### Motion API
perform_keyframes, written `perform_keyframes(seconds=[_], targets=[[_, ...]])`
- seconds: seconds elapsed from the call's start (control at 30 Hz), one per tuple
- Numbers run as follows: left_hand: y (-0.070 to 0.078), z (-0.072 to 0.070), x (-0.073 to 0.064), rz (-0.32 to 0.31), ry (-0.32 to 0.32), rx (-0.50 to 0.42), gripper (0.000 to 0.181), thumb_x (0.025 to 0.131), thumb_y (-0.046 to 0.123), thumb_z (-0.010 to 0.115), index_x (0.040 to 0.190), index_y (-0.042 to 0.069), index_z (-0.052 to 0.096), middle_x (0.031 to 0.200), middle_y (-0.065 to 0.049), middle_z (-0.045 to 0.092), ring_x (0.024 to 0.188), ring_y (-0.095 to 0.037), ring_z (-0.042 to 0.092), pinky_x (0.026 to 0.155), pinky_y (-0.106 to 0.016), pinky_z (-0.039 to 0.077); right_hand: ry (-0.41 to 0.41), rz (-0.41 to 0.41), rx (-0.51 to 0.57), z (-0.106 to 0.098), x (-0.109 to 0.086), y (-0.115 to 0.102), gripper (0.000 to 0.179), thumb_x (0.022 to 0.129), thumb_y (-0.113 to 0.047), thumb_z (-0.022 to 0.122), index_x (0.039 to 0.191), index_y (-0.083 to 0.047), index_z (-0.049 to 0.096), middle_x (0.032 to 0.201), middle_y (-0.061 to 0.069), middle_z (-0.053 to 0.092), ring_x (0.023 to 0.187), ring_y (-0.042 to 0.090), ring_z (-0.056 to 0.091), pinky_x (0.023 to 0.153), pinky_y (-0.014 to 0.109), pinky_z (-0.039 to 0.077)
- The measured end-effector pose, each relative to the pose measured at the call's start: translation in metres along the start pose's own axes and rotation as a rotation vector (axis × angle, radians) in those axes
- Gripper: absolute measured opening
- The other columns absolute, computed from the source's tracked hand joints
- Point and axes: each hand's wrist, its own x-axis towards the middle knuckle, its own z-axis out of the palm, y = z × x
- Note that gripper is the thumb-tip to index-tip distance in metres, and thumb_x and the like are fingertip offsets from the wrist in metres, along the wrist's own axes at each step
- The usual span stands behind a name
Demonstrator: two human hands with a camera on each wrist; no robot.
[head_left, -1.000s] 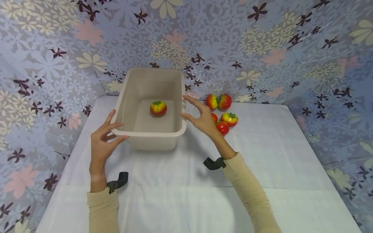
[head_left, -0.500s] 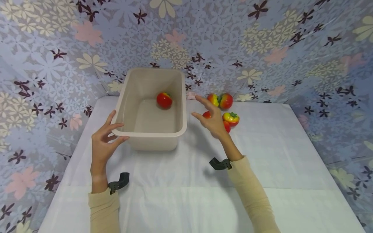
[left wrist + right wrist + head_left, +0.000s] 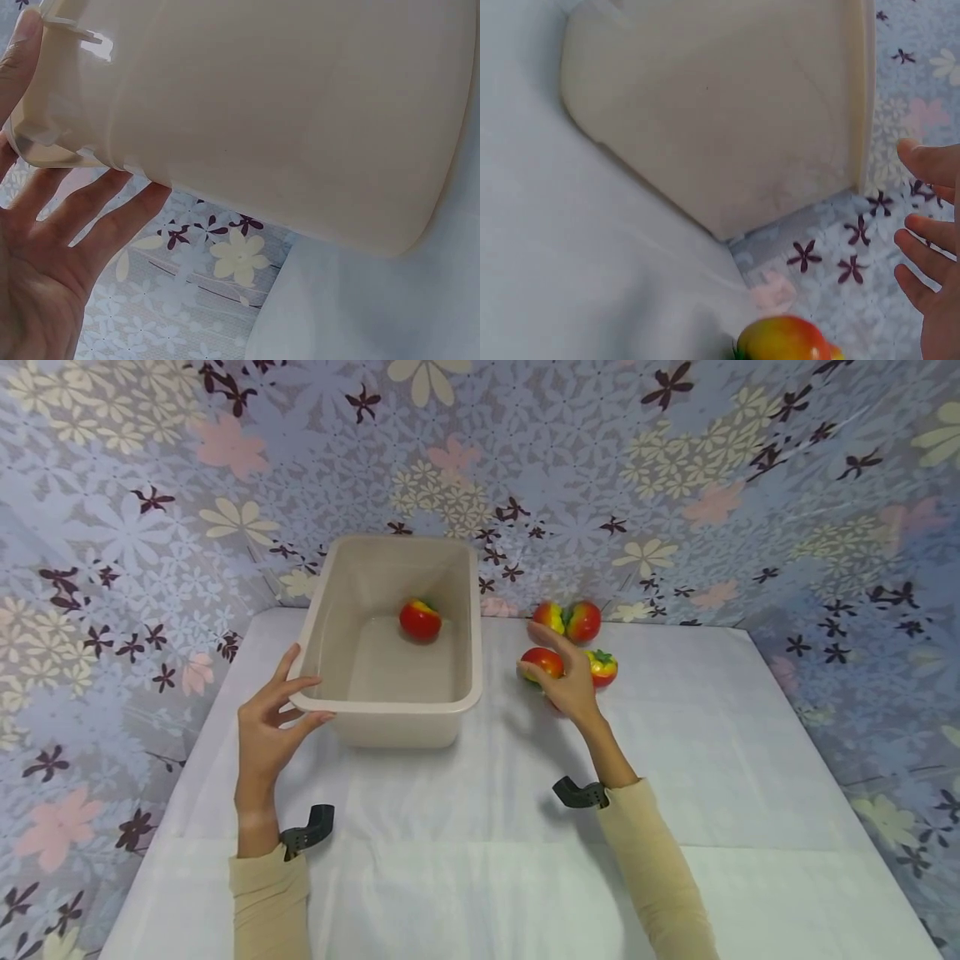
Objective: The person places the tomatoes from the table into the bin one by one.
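My left hand (image 3: 262, 722) grips the near-left corner of a beige plastic bin (image 3: 393, 727), with thumb and fingers on either side of its rim. Inside the bin, toward the back right, lies one red and yellow tomato-like fruit (image 3: 420, 621) with a green top. My right hand (image 3: 573, 685) hovers over the fruits on the table, thumb and fingers spread. Just by its thumb and index finger is a red fruit (image 3: 543, 660); contact cannot be told. The right wrist view shows the hand (image 3: 937, 240) with nothing between its fingers. It partly hides the fruits below.
A yellow and red fruit (image 3: 603, 669) sits right of the right hand. Two more, a left one (image 3: 550, 615) and a right one (image 3: 583, 622), lie behind it near the back edge. White cloth (image 3: 450, 860) covers the table; floral fabric (image 3: 570, 460) rises behind.
My right hand has moved right, from the bin's right rim to above the fruits. The fruit in the bin has rolled backward and slightly right. The left hand stays on the rim.
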Motion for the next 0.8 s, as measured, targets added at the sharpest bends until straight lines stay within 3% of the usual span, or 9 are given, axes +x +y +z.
perform_keyframes(seconds=[0.07,0.13,0.3,0.37,0.4,0.47,0.63,0.8], targets=[[0.0,0.0,0.0,0.001,0.0,0.004,0.049,0.063,-0.022,0.079,0.109,-0.011,0.068,0.149,-0.014,0.046,0.126,-0.014,0.057,0.076,-0.012,0.055,0.01,0.003,0.009,-0.003,-0.003,0.004,0.054,0.08,0.011,0.072,0.131,0.013,0.052,0.132,0.032,0.055,0.123,0.047,0.049,0.111,0.058,0.034],[0.0,0.0,0.0,0.002,-0.002,0.003,0.048,0.063,-0.02,0.079,0.109,-0.011,0.068,0.149,-0.014,0.045,0.126,-0.013,0.057,0.076,-0.012,0.055,0.035,0.021,-0.004,-0.008,-0.006,0.007,0.054,0.08,0.011,0.072,0.131,0.013,0.053,0.132,0.032,0.055,0.124,0.046,0.05,0.104,0.047,0.045],[-0.002,-0.001,0.0,0.016,0.0,0.002,0.047,0.064,-0.017,0.081,0.108,-0.011,0.068,0.149,-0.015,0.046,0.125,-0.012,0.057,0.076,-0.012,0.055,0.092,0.054,-0.028,-0.019,-0.012,0.013,0.052,0.083,0.007,0.071,0.132,0.01,0.053,0.134,0.029,0.055,0.127,0.04,0.05,0.095,0.024,0.047],[-0.002,-0.001,0.001,0.023,0.002,0.003,0.046,0.064,-0.016,0.082,0.108,-0.011,0.068,0.148,-0.015,0.046,0.124,-0.012,0.057,0.076,-0.012,0.055,0.098,0.054,-0.016,-0.023,-0.013,0.015,0.051,0.084,0.005,0.07,0.132,0.009,0.053,0.135,0.028,0.055,0.128,0.04,0.05,0.11,0.031,0.042],[-0.002,-0.002,0.001,0.023,0.002,0.004,0.046,0.064,-0.016,0.082,0.108,-0.011,0.068,0.148,-0.015,0.046,0.124,-0.012,0.057,0.076,-0.012,0.055,0.1,0.057,-0.008,-0.025,-0.013,0.016,0.051,0.085,0.005,0.07,0.133,0.009,0.053,0.135,0.028,0.056,0.128,0.039,0.05,0.111,0.035,0.042],[-0.002,-0.002,0.001,0.028,0.001,0.005,0.046,0.064,-0.015,0.083,0.107,-0.011,0.068,0.148,-0.016,0.046,0.124,-0.011,0.057,0.076,-0.012,0.054,0.101,0.065,-0.005,-0.028,-0.015,0.018,0.05,0.085,0.006,0.069,0.132,0.008,0.053,0.134,0.027,0.056,0.128,0.04,0.051,0.111,0.042,0.041],[-0.002,-0.002,0.001,0.026,0.0,0.001,0.046,0.063,-0.015,0.082,0.107,-0.011,0.068,0.148,-0.016,0.046,0.124,-0.011,0.058,0.076,-0.012,0.055,0.093,0.135,0.007,-0.035,-0.021,0.022,0.05,0.085,0.006,0.068,0.133,0.004,0.055,0.135,0.023,0.057,0.128,0.038,0.051,0.111,0.04,0.042],[-0.003,-0.002,0.0,0.015,0.007,0.009,0.047,0.063,-0.017,0.082,0.108,-0.011,0.068,0.148,-0.014,0.046,0.125,-0.013,0.057,0.076,-0.011,0.054,0.091,0.175,-0.005,-0.039,-0.025,0.024,0.049,0.086,0.003,0.069,0.132,0.005,0.055,0.134,0.027,0.057,0.127,0.038,0.051,0.112,0.057,0.035]])
